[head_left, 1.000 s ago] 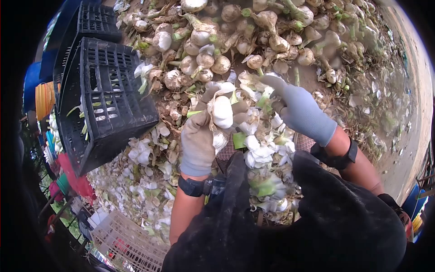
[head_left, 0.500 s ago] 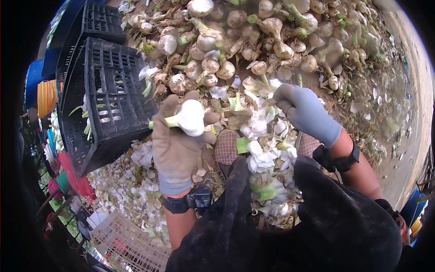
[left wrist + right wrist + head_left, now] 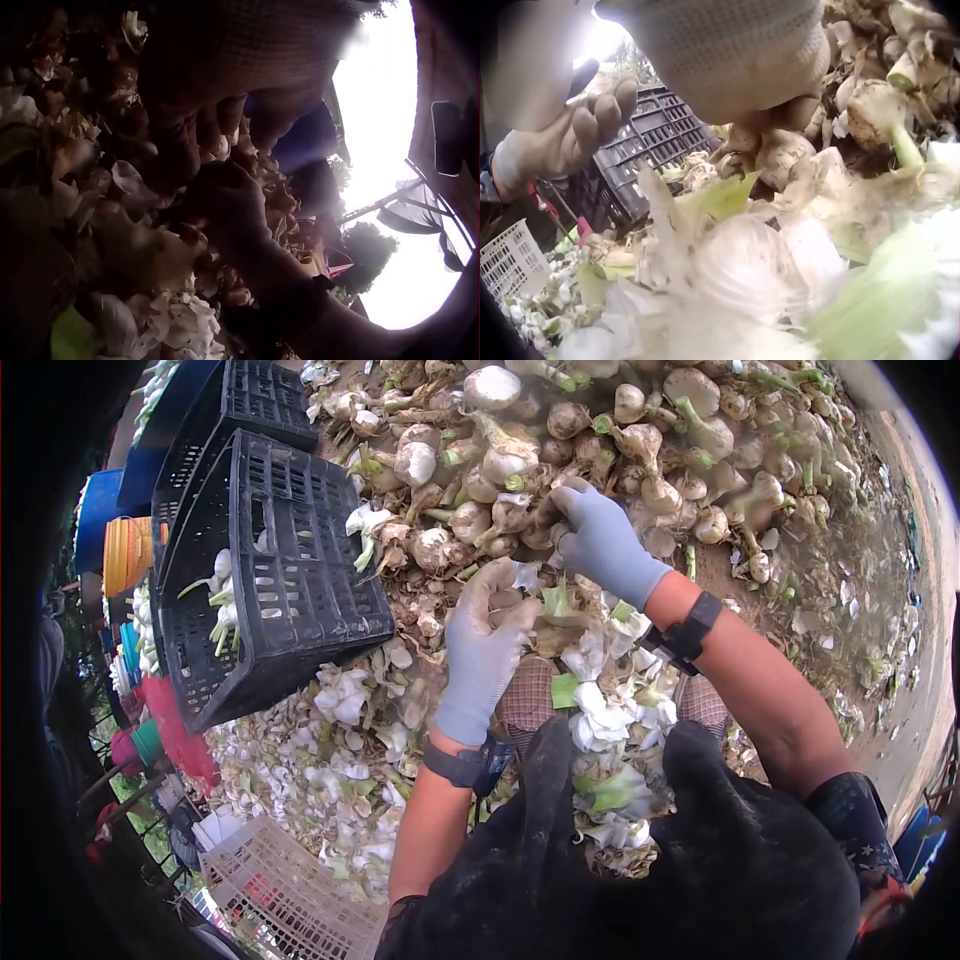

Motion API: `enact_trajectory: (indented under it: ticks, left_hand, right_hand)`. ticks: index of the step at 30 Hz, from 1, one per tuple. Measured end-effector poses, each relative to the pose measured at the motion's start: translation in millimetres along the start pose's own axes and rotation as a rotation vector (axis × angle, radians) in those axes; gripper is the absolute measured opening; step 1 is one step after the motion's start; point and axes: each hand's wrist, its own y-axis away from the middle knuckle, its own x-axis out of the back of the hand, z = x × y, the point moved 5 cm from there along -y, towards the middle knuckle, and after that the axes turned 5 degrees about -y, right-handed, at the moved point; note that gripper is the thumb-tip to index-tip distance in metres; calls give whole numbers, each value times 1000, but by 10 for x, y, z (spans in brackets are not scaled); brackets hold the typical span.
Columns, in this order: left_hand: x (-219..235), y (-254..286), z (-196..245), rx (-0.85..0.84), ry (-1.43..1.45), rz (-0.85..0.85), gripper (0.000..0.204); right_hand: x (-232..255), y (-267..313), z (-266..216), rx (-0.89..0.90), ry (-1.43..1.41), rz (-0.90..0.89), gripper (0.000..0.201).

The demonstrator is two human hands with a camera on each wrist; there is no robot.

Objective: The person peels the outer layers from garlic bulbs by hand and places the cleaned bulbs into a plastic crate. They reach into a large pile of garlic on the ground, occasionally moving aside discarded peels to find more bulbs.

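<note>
Black crate at left holds white, green-stemmed garlic. Soil-stained garlic bulbs lie heaped on the far side. Your left hand is empty, fingers loosely bent; your right hand is at their near edge, fingers curled, its grip impossible to tell.

In the right wrist view, the top edge cuts off the right hand, its fingertips are hidden, and the nearest peelings are blurred; whether it grips a bulb cannot be told. Deep shadow blurs the left hand's fingers in the left wrist view. From the head, dark clothing partly hides both shoes.
</note>
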Motion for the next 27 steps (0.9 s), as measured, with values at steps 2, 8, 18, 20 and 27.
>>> enact_trajectory:
  ticks: [2, 8, 18, 20, 27]
  left_hand:
    - [-144, -185, -282, -142, -232, 44, 60]
    - [-214, -152, -166, 5, -221, 117, 65]
    - [-324, 160, 438, -235, -258, -40, 62]
    - [-353, 166, 385, -249, -219, -32, 64]
    - [-298, 239, 198, 71, 261, -224, 73]
  right_hand:
    - [5, 69, 18, -43, 7, -62, 33]
    - [92, 108, -17, -16, 87, -33, 30]
    - [365, 720, -334, -287, -460, -44, 41]
    - [336, 765, -309, -336, -414, -63, 37]
    - [373, 821, -402, -295, -209, -145, 23]
